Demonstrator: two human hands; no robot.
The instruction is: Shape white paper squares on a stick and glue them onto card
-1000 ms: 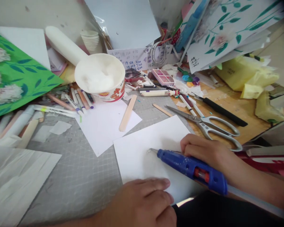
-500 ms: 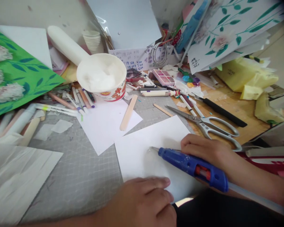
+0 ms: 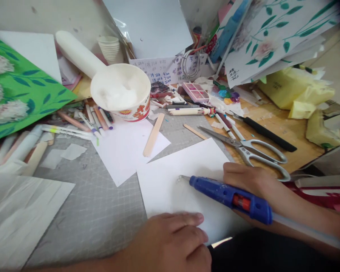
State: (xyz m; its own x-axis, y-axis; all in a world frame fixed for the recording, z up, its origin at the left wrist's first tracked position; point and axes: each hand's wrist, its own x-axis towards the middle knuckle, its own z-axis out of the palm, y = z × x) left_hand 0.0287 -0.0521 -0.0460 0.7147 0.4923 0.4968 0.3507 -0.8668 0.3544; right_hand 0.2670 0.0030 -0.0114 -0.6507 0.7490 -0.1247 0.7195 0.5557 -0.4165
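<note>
Under our unclenched left hand (image 3: 175,241), white paper (image 3: 161,189); right hand (image 3: 252,179) grasping blue glue gun (image 3: 222,193), whose wobble could smear glue (image 3: 178,180).

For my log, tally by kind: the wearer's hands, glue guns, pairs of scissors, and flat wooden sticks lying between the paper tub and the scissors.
Hands, left hand and right hand: 2
Hot glue gun: 1
Scissors: 1
Wooden craft sticks: 2
Total: 6

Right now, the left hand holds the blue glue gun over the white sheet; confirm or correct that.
Wrong hand: the head view shows the right hand holding the blue glue gun over the white sheet. The left hand rests on that sheet.
</note>
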